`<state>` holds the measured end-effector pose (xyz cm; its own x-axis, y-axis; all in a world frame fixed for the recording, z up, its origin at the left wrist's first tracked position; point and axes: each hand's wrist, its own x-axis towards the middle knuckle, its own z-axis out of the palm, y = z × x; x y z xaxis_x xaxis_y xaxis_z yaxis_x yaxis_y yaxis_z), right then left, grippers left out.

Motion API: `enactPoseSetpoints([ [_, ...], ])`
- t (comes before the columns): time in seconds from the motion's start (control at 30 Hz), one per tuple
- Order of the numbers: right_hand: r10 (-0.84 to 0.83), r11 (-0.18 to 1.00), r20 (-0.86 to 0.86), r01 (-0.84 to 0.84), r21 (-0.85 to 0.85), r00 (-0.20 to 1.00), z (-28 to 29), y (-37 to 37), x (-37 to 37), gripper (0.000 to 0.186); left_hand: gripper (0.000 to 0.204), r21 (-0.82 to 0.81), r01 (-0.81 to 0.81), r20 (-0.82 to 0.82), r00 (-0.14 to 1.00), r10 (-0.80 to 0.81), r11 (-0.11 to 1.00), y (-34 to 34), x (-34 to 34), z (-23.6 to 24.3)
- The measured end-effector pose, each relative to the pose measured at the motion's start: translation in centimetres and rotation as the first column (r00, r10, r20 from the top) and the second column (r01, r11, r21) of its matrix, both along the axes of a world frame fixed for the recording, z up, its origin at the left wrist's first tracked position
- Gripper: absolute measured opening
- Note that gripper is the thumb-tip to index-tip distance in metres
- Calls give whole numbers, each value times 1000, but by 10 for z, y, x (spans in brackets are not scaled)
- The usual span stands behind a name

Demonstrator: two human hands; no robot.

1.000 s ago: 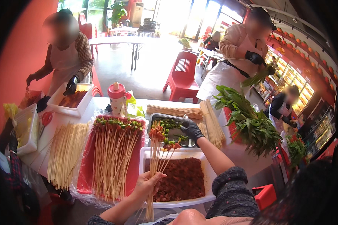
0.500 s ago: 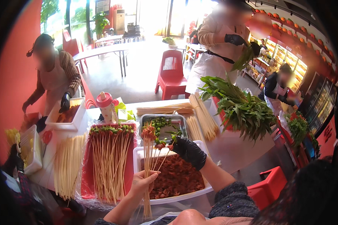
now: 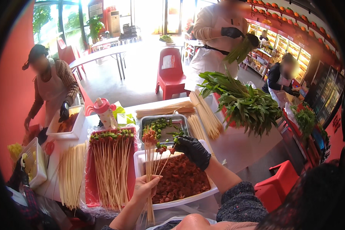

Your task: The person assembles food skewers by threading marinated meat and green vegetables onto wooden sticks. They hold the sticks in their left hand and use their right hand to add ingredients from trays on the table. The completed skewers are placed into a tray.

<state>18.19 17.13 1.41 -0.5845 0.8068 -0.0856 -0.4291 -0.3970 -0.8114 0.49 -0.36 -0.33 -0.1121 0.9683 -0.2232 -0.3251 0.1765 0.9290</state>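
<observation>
Skewers (image 3: 154, 161) fan from your bare left hand (image 3: 145, 188), gripped low so tips stay free; your gloved right hand (image 3: 193, 150) pinches meat onto one above the white tray (image 3: 214, 188)

The bare left hand (image 3: 145, 188) grips a fan of bamboo skewers (image 3: 154, 161) over a white tray of chopped red meat (image 3: 179, 178) — the black-gloved right hand (image 3: 193, 150) pinches a piece at one skewer tip. Just left, a red tray (image 3: 91, 180) holds finished skewers — green peppers on their far ends.
</observation>
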Motion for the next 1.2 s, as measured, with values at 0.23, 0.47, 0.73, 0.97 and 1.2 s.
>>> enactPoseSetpoints([
  [0.23,-6,990,129,-13,143,992,4,-5,-1,21,16,13,-12,9,1000,12,1000,0,1,0],
  [0.47,67,990,168,-87,113,984,-9,-1,-5,22,16,35,-26,22,999,25,999,-2,0,0],
  [0.73,53,998,149,-55,8,987,-7,-9,-10,18,17,49,5,44,999,-7,999,-1,0,-1],
  [0.97,28,1000,157,-29,5,987,-17,2,-7,21,24,165,29,125,991,-50,986,-4,3,2],
  [1.2,8,1000,119,-8,5,993,-37,11,-7,28,23,146,233,11,971,-237,961,-5,-6,-5],
])
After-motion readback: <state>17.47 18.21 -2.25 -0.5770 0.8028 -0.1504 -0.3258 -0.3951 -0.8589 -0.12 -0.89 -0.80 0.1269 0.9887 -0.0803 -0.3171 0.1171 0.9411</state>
